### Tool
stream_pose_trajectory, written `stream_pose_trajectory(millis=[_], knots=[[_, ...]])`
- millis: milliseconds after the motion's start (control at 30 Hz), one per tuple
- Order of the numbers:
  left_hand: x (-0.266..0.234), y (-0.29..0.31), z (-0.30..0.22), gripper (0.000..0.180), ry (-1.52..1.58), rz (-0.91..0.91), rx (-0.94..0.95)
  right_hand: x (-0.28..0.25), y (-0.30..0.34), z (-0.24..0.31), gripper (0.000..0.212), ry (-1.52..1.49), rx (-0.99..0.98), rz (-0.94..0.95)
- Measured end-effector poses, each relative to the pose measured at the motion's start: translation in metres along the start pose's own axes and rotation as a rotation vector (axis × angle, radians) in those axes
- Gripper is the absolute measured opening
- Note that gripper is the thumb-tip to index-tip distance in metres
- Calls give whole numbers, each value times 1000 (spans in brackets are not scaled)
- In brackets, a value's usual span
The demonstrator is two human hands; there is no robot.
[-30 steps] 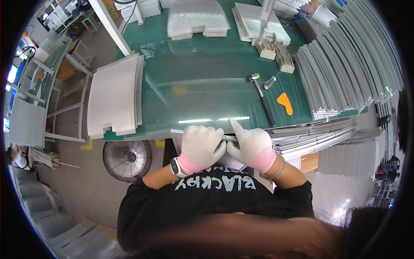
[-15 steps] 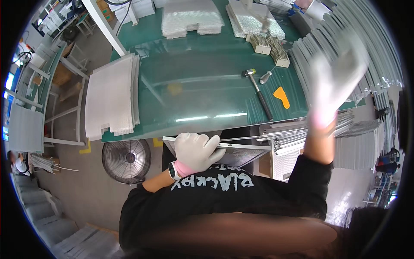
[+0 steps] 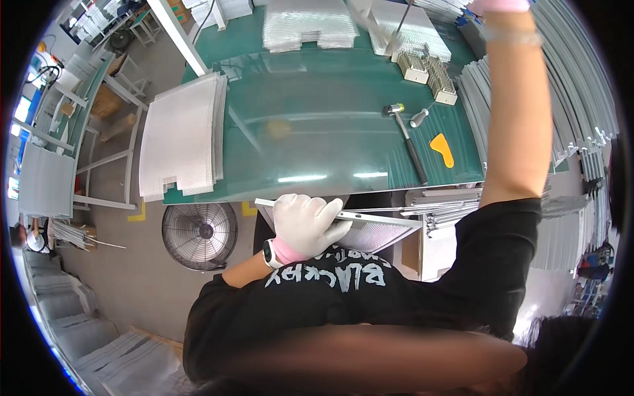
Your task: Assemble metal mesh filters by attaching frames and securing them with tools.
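My left hand (image 3: 304, 224), in a white glove with a pink cuff, grips the top edge of a white-framed panel (image 3: 380, 232) with a finely perforated face. The panel stands tilted against my body, just below the table's near edge. My right arm stretches far forward along the right side. Only the pink glove cuff of my right hand (image 3: 507, 5) shows at the upper rim; its fingers are cut off from view. On the table lie a hammer (image 3: 411, 148) with a black handle, a short screwdriver (image 3: 419, 118) and a yellow scraper (image 3: 442, 150).
The green table (image 3: 310, 138) carries stacks of clear-wrapped sheets (image 3: 185, 135) at left and back. Cream slotted blocks (image 3: 439, 82) sit back right. Many upright metal frame strips (image 3: 581, 79) crowd the right. A floor fan (image 3: 200, 234) stands left of me; thin rails (image 3: 446, 204) lie beside the panel.
My right hand has reached farther forward, almost out of the picture. The left hand keeps its hold on the panel. The whole view has shifted slightly.
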State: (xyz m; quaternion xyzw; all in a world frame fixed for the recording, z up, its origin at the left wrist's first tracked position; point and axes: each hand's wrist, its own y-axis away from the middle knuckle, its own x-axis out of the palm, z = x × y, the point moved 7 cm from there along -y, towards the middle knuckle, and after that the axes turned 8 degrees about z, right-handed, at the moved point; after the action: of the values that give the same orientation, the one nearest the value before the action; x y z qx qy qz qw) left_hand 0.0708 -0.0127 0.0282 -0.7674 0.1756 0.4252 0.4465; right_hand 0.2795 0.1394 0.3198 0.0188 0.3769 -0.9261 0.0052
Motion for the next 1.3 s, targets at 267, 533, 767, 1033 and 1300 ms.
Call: stream_pose_trajectory(millis=[267, 533, 767, 1033, 1300], knots=[[1, -2, 8, 33, 28, -31, -48, 58, 132, -43, 28, -573, 237, 126], [9, -3, 5, 26, 58, 24, -27, 59, 159, -57, 26, -691, 130, 31], [0, -7, 2, 23, 61, -47, 17, 67, 162, -59, 32, -670, 162, 58], [6, -6, 0, 28, 181, 7, 39, 81, 200, -79, 79, -628, 264, 21], [25, 4, -1, 33, 217, 83, 46, 80, 220, -84, 66, -896, 227, 62]])
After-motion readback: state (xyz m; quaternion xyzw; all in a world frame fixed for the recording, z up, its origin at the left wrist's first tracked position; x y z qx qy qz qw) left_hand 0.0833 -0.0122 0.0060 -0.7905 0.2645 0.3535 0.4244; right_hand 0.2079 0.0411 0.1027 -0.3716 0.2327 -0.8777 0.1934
